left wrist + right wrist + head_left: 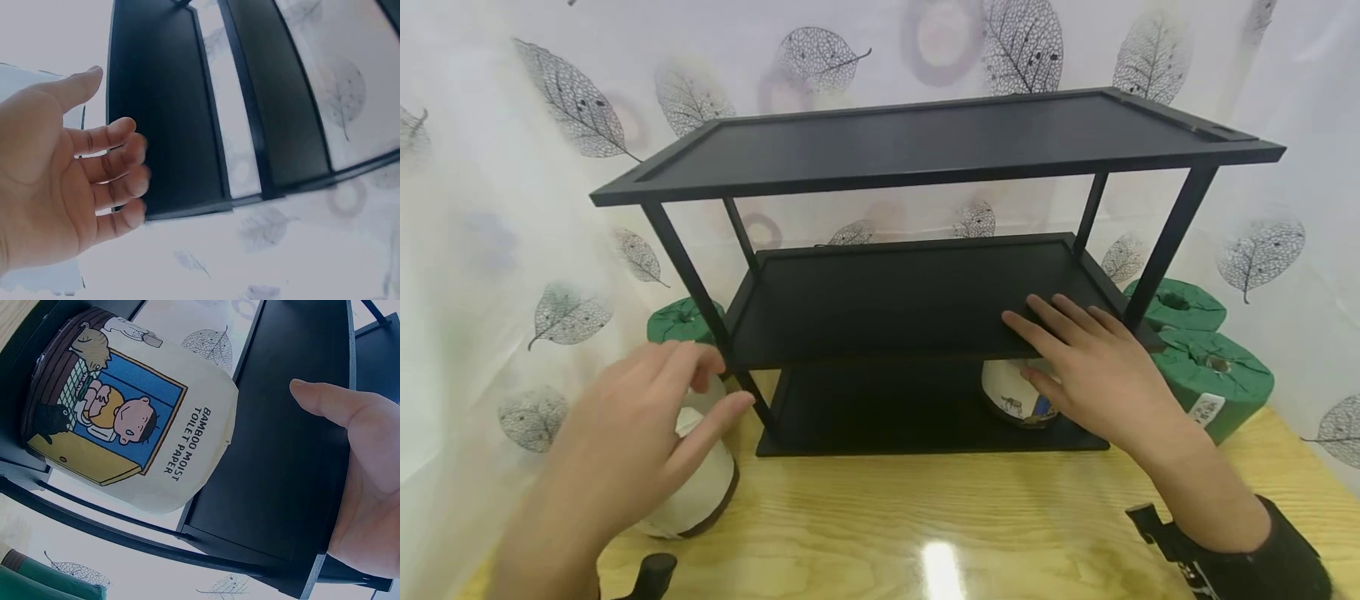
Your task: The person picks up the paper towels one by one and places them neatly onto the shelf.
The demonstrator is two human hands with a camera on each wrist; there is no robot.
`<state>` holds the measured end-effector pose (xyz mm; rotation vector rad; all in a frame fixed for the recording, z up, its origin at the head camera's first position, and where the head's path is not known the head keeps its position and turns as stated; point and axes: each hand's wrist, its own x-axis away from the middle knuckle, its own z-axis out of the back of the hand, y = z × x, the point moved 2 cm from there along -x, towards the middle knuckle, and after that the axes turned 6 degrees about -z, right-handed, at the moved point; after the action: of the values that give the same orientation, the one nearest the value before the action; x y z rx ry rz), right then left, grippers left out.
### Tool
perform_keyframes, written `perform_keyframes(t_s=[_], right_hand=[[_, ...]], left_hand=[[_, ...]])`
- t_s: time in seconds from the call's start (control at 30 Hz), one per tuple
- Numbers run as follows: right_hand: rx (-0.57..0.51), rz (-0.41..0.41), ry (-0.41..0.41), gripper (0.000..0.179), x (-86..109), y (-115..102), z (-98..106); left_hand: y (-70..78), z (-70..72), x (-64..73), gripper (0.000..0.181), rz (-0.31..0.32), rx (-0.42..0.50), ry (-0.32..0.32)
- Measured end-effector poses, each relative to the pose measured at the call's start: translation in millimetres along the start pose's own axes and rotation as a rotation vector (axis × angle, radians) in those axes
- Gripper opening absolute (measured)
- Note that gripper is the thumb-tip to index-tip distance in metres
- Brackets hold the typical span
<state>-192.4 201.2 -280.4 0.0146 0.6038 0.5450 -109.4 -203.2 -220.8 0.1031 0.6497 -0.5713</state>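
A black three-tier shelf rack (917, 292) stands on the wooden table. My right hand (1090, 367) is at the right front edge of its middle shelf, straight fingers spread over the top and thumb below the edge. Under that shelf, a white toilet paper roll (200, 381) with a cartoon print sits on the bottom tier; the right hand partly covers it in the head view. To the left of the rack hovers my left hand (632, 433), holding nothing, its fingers loosely bent. Below it another white roll (700, 492) stands on the table, partly hidden by this hand.
Green-wrapped rolls (1213, 371) stand against the right side of the rack. Another green roll (681, 321) is behind the left front post. A leaf-patterned white curtain (880, 58) hangs behind everything. The wooden tabletop (850, 517) runs in front of the rack.
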Motion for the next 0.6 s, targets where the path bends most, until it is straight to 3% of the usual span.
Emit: perform_keyframes(t_s=[0.13,0.27,0.37,0.47,0.53,0.6], right_hand=[[-0.004,-0.004,0.002,0.077,1.5,0.5,-0.9],[-0.011,0.001,0.006,0.076,2.0,1.6,-1.5],[-0.016,0.007,0.008,0.071,1.0,2.1,-1.7],[-0.018,0.007,0.005,0.07,0.4,2.0,-1.0],[-0.018,0.004,-0.001,0.07,0.3,1.6,-1.1],[-0.02,0.001,-0.008,0.076,-0.5,0.7,-0.9]], left_hand=[[-14.2,-6.5,14.6,0.02,0.057,-0.012,-0.088],[-39.0,-16.2,23.7,0.018,0.184,0.014,-0.32],[-55.8,-26.1,29.4,0.039,0.302,0.045,-0.527],[-68.3,-38.4,31.4,0.065,0.388,0.056,-0.688],[-74.3,-46.4,31.3,0.076,0.427,0.061,-0.772],[-79.6,-53.8,30.6,0.079,0.426,0.072,-0.811]])
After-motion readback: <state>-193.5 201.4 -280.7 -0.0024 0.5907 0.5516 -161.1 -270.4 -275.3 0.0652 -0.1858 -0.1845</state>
